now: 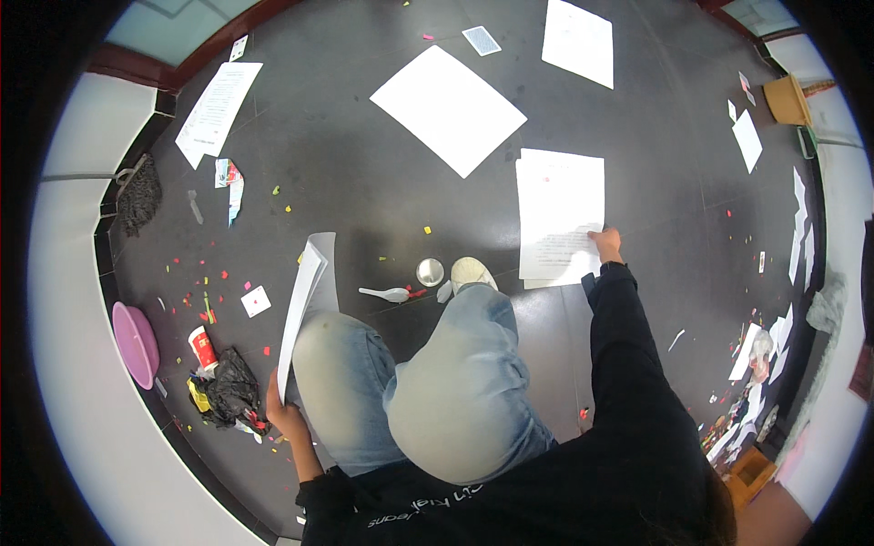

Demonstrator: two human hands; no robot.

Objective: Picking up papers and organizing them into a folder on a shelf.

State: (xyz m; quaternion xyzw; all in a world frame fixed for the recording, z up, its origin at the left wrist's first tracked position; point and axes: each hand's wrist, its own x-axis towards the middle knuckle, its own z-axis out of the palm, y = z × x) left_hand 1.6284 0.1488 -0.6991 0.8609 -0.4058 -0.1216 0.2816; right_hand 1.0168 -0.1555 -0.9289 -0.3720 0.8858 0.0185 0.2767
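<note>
I look down on my jeans and a dark floor strewn with paper. My left hand [284,411] grips a stack of white sheets [305,296] by its lower edge, held upright beside my left knee. My right hand [606,244] reaches out to the floor and pinches the lower right corner of a printed white sheet [557,209] that lies on other sheets. My light shoe [472,271] stands between the two piles.
More white sheets [448,107] lie farther ahead and at the left [218,107]. A metal cup [430,271] and a white spoon [386,294] sit by my shoe. A pink basin [135,341], a red cup [201,347] and a black bag [233,389] are at the left. Coloured scraps dot the floor.
</note>
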